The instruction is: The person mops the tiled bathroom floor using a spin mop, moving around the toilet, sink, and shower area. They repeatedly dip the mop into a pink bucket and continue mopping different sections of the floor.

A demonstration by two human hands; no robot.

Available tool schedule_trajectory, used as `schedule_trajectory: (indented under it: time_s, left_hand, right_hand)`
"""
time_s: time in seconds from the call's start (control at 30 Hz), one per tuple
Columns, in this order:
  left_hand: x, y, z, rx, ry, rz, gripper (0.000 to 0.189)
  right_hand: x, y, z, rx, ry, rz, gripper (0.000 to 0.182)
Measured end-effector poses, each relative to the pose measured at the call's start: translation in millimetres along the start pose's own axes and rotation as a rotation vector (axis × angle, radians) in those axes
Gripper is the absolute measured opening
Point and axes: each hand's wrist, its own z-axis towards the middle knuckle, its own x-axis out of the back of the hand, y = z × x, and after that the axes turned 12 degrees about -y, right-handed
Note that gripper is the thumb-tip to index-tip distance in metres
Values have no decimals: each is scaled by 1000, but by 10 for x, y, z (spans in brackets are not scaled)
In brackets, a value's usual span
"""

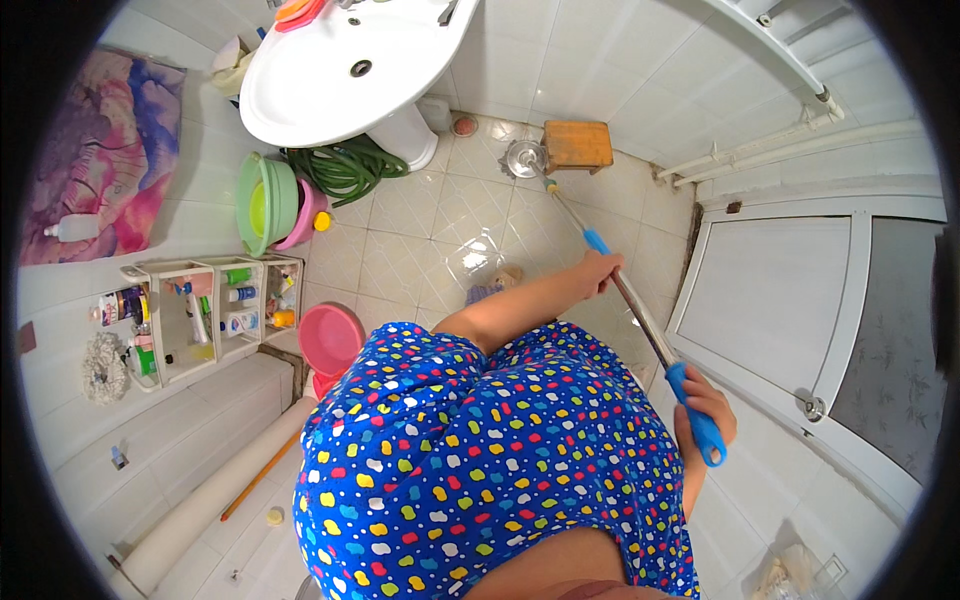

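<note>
A spin mop with a metal and blue pole point(643, 319) slants across the tiled floor. My left hand point(602, 273) is closed around the pole just below its middle blue sleeve. My right hand point(703, 409) grips the blue handle at the pole's upper end. The mop's round head point(526, 159) rests on the floor beside a small wooden stool point(577, 144); its fibres are hardly visible. The floor tiles point(405, 202) around it look shiny. A blue garment with coloured spots covers my body, and part of a foot shows below my left forearm.
A white pedestal sink point(307, 82) stands ahead, with a coiled green hose point(345, 169) below. Green point(285, 199) and pink basins point(330, 337) and a white shelf rack point(180, 270) line the left. A white-framed door point(765, 300) is at the right.
</note>
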Motion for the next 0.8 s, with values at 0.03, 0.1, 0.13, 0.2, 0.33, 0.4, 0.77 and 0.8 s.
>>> schedule_trajectory:
  time_s: [0.03,0.1,0.13,0.2,0.33,0.4,0.77,0.8]
  left_hand:
    - [-67,-68,-36,28,23,12,23]
    - [-154,-213,-119,102,-5,35,23]
    - [-158,-276,-144,146,-58,47,24]
    - [-131,-374,-138,266,-107,78,24]
    - [102,-380,125,179,13,176,24]
    - [246,-316,290,139,-67,169,24]
    - [904,561,744,89,82,241,23]
    - [882,553,711,44,81,149,23]
  right_hand:
    - [80,-55,-48,-14,35,8,18]
    - [306,-209,-152,-63,56,-16,19]
    - [355,-242,-181,-91,38,28,20]
    - [378,-281,-238,-70,-15,142,21]
    - [142,-178,-249,-345,-34,47,19]
    - [34,-92,-173,-336,76,110,18]
    - [-745,373,452,-54,5,109,14]
    - [-713,361,477,-86,20,92,15]
